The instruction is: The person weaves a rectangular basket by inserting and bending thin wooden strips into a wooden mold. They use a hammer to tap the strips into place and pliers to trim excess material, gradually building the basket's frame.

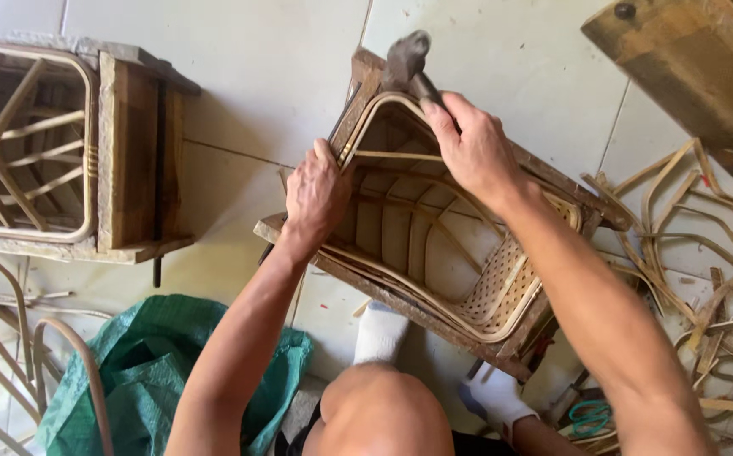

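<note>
The frame (434, 253) is steadied by the left hand (316, 198) clamped on its rim while the hammer (406, 59), gripped by the right hand (468, 148), is best struck squarely, apparently at the corner.

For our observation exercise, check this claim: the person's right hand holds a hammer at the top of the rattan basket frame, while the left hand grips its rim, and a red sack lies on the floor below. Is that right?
Not quite. The sack is green, not red, as the head view shows. The rest stands: the right hand holds the hammer at the frame's top, and the left hand grips its rim.
</note>
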